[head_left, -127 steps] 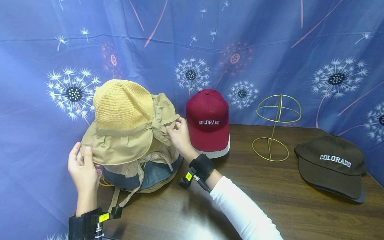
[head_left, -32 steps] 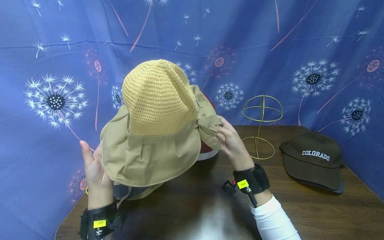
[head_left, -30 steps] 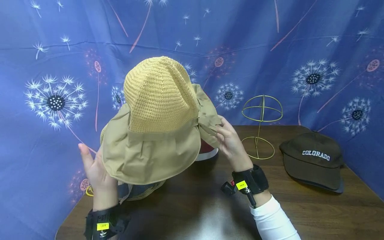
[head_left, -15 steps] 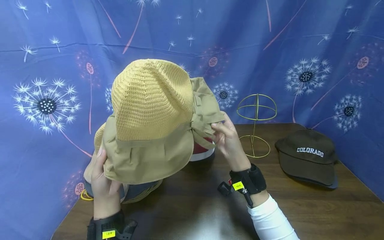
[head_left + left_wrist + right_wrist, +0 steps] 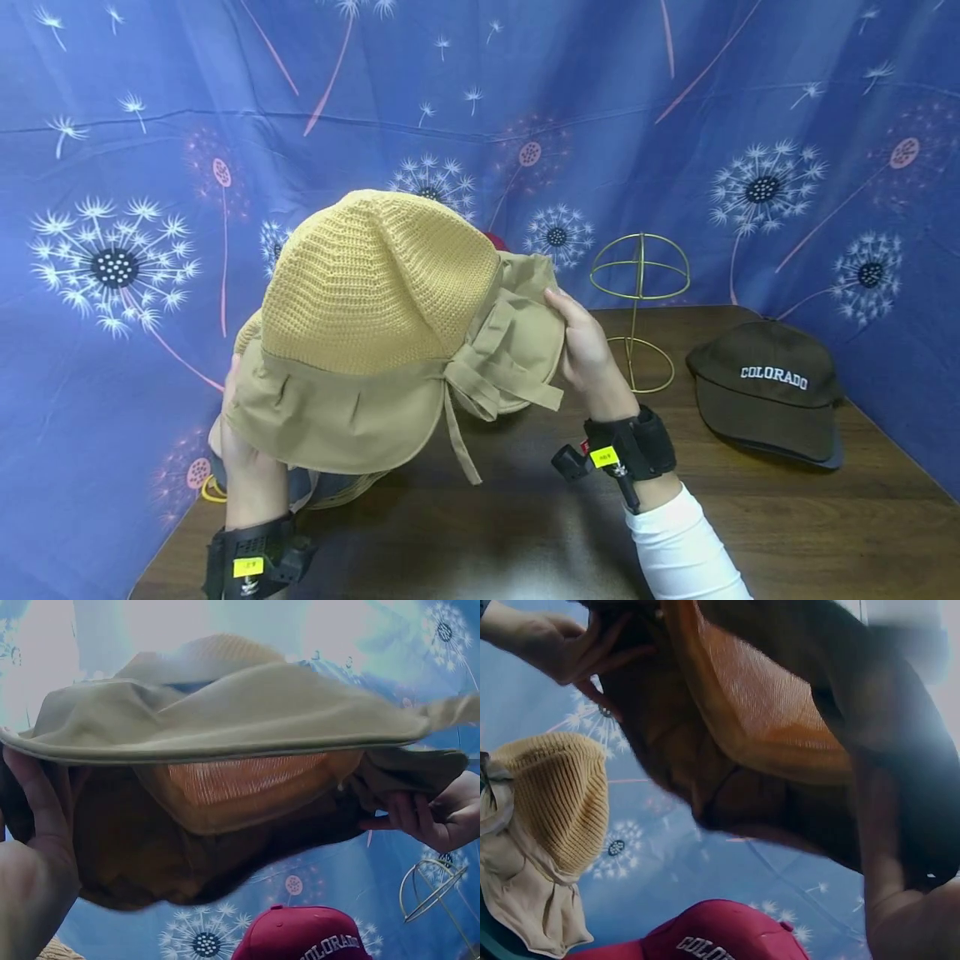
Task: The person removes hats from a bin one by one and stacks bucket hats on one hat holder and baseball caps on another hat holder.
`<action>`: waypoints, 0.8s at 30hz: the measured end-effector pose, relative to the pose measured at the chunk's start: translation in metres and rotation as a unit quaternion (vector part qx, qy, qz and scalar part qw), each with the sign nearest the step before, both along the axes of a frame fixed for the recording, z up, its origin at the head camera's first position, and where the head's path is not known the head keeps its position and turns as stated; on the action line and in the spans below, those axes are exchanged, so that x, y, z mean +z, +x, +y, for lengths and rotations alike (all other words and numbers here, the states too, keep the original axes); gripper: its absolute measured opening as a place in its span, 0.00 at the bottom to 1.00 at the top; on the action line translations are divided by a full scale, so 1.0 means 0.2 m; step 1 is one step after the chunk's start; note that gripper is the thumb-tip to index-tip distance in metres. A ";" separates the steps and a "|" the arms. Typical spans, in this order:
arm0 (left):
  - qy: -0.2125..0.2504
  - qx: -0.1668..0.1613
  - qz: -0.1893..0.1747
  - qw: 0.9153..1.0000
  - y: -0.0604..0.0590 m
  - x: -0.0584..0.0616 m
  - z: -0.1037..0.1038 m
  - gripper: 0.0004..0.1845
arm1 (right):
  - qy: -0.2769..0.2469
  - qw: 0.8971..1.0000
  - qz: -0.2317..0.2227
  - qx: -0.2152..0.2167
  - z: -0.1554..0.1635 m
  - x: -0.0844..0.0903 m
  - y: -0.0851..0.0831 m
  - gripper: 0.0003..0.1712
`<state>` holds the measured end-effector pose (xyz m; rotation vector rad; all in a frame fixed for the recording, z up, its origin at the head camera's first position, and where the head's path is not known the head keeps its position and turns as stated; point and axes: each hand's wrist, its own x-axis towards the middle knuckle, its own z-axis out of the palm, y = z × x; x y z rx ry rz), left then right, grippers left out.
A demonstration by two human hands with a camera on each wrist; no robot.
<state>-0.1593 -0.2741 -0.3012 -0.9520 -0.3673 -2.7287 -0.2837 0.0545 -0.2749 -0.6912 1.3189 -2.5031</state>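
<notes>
Khaki cloth and yellow knit fill the middle of my view: the sun hat [image 5: 375, 333] is up off the desk [image 5: 750, 533], held in the air between my two hands with its knitted crown tilted toward twelve o'clock. At nine o'clock my left hand [image 5: 243, 467] holds the brim's edge from below, and the left wrist view shows my fingers [image 5: 34, 795] curled up over that rim, gripping it. Under that hand, at about seven o'clock, a pile of other hats [image 5: 337, 487] lies on the desk, mostly hidden by the brim; the right wrist view shows another knitted hat [image 5: 551, 802] on top of it. A loose khaki tie [image 5: 457, 442] hangs from the bow at the back of the hat I hold. Behind the crown a sliver of the red cap [image 5: 497, 242] peeks out. At three o'clock my right hand [image 5: 588, 354] pinches the back flap, thumb on top and fingers [image 5: 409, 814] tucked under the cloth. Just beyond it stands the gold wire hat stand [image 5: 639, 308], bare. Farthest right, well apart, the brown Colorado cap [image 5: 772, 400] lies flat on the desk.
</notes>
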 end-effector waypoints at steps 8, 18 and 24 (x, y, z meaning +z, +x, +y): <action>0.141 -0.138 0.083 0.977 0.00 -0.03 0.01 0.45 | -0.026 0.999 0.025 -0.027 -0.03 0.00 0.00 0.29; 0.075 -0.042 0.051 0.995 0.01 0.01 0.05 0.25 | -0.044 0.997 0.050 -0.041 -0.04 0.02 0.05 0.28; 0.009 0.019 0.015 1.000 0.01 0.03 0.03 0.26 | -0.033 0.996 0.048 -0.061 -0.01 0.03 0.05 0.27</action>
